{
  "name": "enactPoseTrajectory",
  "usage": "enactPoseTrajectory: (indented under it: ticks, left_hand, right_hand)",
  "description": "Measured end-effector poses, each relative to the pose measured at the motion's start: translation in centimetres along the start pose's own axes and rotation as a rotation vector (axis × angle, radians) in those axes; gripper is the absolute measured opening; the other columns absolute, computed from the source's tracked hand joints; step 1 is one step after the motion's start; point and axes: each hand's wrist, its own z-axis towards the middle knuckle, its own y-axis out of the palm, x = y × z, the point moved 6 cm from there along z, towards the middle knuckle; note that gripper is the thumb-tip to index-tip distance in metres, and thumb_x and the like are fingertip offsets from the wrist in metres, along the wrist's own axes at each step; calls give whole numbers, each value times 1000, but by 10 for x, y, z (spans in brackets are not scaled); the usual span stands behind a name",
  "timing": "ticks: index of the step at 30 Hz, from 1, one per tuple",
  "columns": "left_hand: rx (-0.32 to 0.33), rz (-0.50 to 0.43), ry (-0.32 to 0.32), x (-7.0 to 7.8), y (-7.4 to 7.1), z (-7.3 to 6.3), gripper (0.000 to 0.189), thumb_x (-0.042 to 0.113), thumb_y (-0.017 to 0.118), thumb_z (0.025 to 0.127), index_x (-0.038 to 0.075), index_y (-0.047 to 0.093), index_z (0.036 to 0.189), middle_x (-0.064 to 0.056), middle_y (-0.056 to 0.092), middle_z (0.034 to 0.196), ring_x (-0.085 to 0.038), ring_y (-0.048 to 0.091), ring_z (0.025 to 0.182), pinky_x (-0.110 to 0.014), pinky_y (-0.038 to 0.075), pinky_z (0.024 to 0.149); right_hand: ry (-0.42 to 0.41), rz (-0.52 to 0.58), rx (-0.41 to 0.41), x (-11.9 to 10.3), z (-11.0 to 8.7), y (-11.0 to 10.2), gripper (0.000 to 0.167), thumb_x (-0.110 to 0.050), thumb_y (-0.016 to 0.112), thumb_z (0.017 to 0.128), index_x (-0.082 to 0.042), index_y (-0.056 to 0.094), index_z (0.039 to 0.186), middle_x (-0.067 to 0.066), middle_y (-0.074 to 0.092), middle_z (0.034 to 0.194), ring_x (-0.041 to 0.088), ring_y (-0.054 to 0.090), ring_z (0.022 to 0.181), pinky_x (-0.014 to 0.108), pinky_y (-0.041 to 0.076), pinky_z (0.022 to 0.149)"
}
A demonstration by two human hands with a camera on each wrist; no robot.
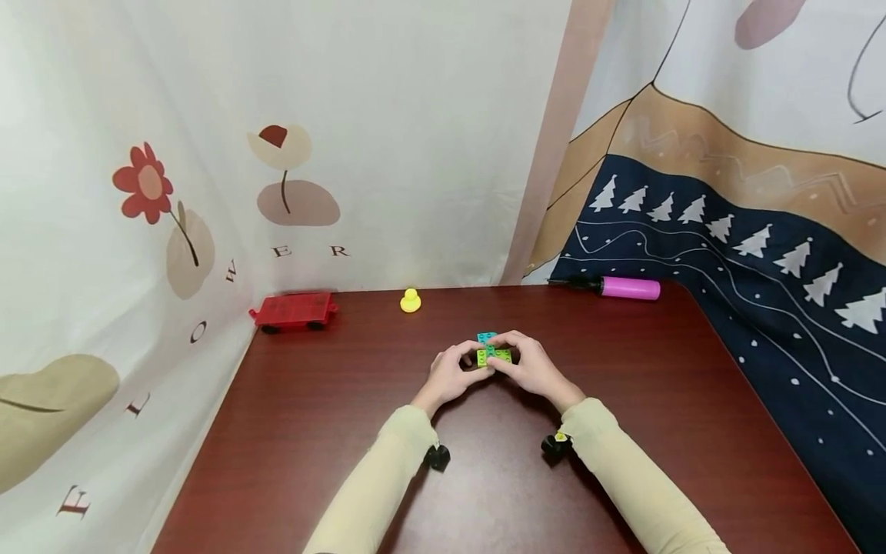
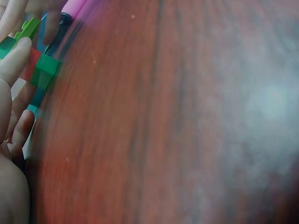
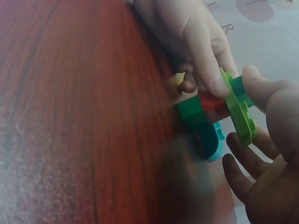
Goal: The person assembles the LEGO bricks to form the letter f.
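Two hands share one grip on the brick stack [image 1: 490, 351]: the left hand [image 1: 450, 377] pinches from its left, the right hand [image 1: 534, 369] from its right, neither clearly nearer. Its lime brick [image 3: 240, 116] runs lengthwise between them; the turquoise brick [image 1: 487, 337] sits on the stack's far side.

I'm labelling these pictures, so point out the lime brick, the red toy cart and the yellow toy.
Lime brick [image 3: 239, 116], right wrist view: midway along its length.
Red toy cart [image 1: 294, 309], head view: middle of its body.
Yellow toy [image 1: 411, 303], head view: its wide lower part.
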Motion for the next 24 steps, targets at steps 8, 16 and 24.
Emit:
enactPoseTrajectory:
  ticks: [8, 16, 24]
  left_hand:
    - [3, 6, 5, -1, 1, -1, 46, 49, 80, 92, 35, 69, 134, 12, 68, 105, -9, 60, 95, -35, 48, 85]
    - [8, -33, 11, -1, 1, -2, 43, 46, 78, 95, 35, 68, 135, 11, 69, 104, -9, 60, 93, -35, 47, 84]
    - [8, -31, -3, 0, 0, -2, 44, 47, 78, 95, 31, 70, 135, 9, 72, 108, -10, 63, 95, -36, 50, 85]
  right_hand:
    - [18, -27, 21, 0, -1, 1, 29, -22, 79, 97, -14, 74, 125, 6, 67, 122, 17, 61, 94, 36, 54, 81]
    - [21, -17, 31, -1, 0, 2, 30, -22, 81, 96, -14, 75, 124, 6, 66, 122, 19, 63, 99, 32, 55, 83]
    - [-32, -13, -4, -6, 5, -10, 30, -21, 76, 99, -9, 73, 126, 13, 65, 125, 28, 69, 107, 42, 58, 87]
